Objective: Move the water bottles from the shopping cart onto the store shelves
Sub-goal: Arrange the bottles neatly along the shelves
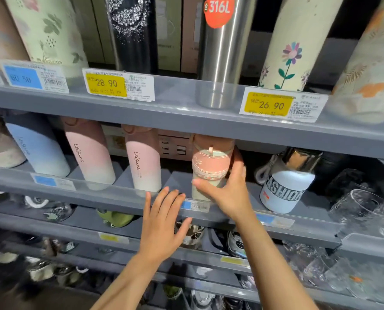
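head: worn view | faces forward, slightly down | close to store shelves (186,121) | single view

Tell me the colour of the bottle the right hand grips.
Pink top over a cream body, in the head view.

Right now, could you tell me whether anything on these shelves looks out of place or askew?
Nothing looks spilled or damaged. The white FASHION bottle seems to lean left compared with its neighbours, though the wide-angle lens may exaggerate that. The right hand grips the pink-sleeved bottle, upright on the middle shelf.
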Demonstrator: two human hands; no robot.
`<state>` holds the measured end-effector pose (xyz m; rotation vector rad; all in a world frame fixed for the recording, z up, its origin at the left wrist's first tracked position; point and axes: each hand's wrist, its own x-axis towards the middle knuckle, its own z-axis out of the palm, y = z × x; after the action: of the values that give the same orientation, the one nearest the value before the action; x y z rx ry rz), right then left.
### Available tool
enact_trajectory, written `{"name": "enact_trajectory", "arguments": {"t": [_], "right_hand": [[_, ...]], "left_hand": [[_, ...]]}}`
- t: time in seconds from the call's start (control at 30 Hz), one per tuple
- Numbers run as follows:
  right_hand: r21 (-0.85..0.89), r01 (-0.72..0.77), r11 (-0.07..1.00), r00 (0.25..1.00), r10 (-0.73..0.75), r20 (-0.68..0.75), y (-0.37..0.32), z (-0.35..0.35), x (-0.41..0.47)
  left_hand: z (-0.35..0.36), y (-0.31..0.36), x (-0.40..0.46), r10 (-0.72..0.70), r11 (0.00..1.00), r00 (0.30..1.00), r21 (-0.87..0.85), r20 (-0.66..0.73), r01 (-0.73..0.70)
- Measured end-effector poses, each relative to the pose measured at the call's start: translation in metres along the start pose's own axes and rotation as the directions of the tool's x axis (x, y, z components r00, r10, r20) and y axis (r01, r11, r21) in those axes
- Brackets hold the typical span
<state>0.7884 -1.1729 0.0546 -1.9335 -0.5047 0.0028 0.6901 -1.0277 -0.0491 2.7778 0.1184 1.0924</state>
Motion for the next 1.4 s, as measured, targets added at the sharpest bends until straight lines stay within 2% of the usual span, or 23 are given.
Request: {"name": "enact_trajectory", "arguments": {"t": [0.07,0.13,0.23,0.33,0.4,0.5,0.57,0.7,0.8,1.0,1.27,1.33,1.4], "right_hand": [[-0.204,0.001,0.979,0.979,-0.043,-0.202,-0.006,0.017,-0.007],[-0.305,-0.003,0.952,0.957,-0.086,-0.278,-0.01,0.025,-0.005],[-0.217,-0.003,0.976,0.977,-0.043,-0.209,-0.003,0.015,0.003],[-0.007,0.005,1.0,1.0,-0.005,0.022,0.01,-0.009,0.012],[0.16,-0.048,0.986,0.985,0.019,0.173,0.018,-0.023,0.02],[0.177,-0.061,0.982,0.96,0.009,0.279,0.022,-0.033,0.021],[0.152,-0.036,0.988,0.97,-0.002,0.244,0.023,-0.03,0.015],[0.006,0.034,0.999,0.997,-0.034,-0.073,0.014,-0.001,-0.005],[-0.108,0.028,0.994,0.984,-0.046,-0.17,0.007,0.009,-0.007],[0.01,-0.022,1.0,0.998,0.021,0.054,0.016,-0.014,0.006],[0.04,-0.053,0.998,0.99,0.047,0.134,0.019,-0.021,0.011],[0.029,-0.021,0.999,0.988,0.017,0.151,0.016,-0.028,0.007],[0.017,0.065,0.998,0.997,-0.066,0.04,0.013,-0.04,-0.004]], "left_hand": [[0.001,0.002,-0.001,0.002,1.0,1.0,0.024,0.006,-0.002],[0.0,0.0,-0.003,0.009,0.999,1.0,0.031,0.015,-0.01],[-0.002,-0.003,-0.004,0.042,0.998,0.999,0.036,0.005,-0.042],[-0.001,-0.004,-0.005,0.057,0.998,0.998,0.033,-0.014,-0.057],[0.002,-0.005,-0.006,0.059,0.998,0.998,0.027,-0.031,-0.058],[0.003,-0.006,-0.006,0.064,0.998,0.997,0.012,-0.042,-0.064],[0.003,-0.007,-0.005,0.071,0.997,0.996,0.008,-0.049,-0.071],[0.005,-0.008,-0.005,0.075,0.997,0.996,0.008,-0.047,-0.075],[0.004,-0.009,-0.004,0.076,0.997,0.996,0.005,-0.041,-0.075],[0.002,-0.009,-0.004,0.084,0.996,0.996,0.019,-0.028,-0.084],[0.004,-0.003,-0.008,0.033,0.998,0.999,0.048,0.024,-0.034],[0.004,0.004,-0.008,0.042,0.998,0.999,0.05,0.018,-0.043],[0.006,0.014,-0.007,0.084,0.995,0.996,0.06,0.011,-0.085]]}}
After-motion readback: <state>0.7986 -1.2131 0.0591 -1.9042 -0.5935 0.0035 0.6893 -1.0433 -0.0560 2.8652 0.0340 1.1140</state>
